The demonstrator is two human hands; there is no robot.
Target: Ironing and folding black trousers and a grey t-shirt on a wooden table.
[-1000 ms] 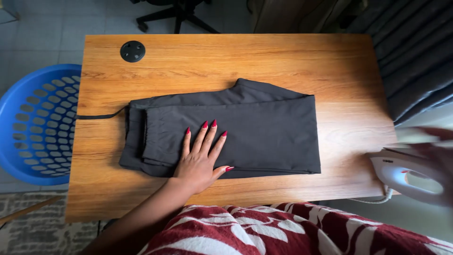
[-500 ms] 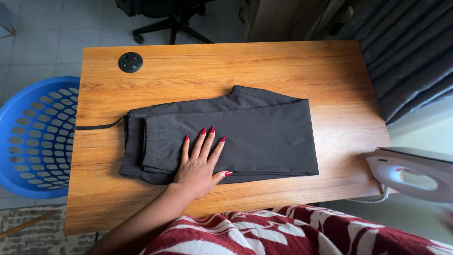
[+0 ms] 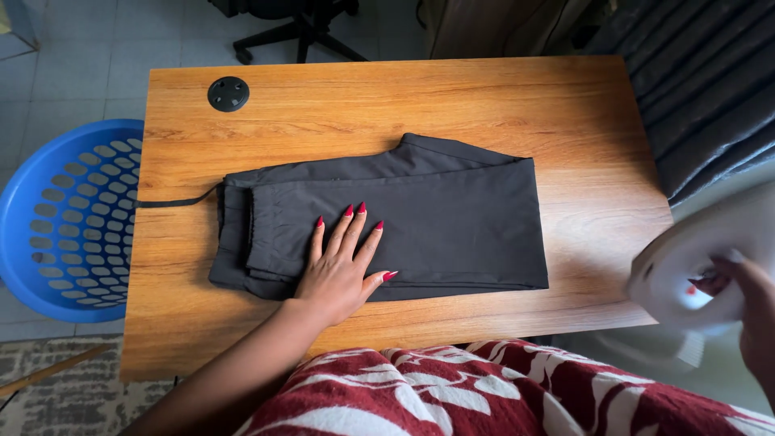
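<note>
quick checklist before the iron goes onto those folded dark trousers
1. Folded dark trousers lie flat on the wooden table: ok.
2. Left hand presses the cloth, fingers spread in the likely path of the iron: not ok.
3. Right hand grips the white iron, off the table's right edge: ok, though blurred.
4. Iron's heat and soleplate: cannot tell.
5. Drawstring trails left off the waistband, clear of the pressing area: ok.

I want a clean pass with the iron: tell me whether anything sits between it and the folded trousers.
Nothing visible does. The white iron, blurred in the right hand, is off the table's right edge; bare wood lies between it and the dark folded trousers. The left hand presses their left half.
</note>
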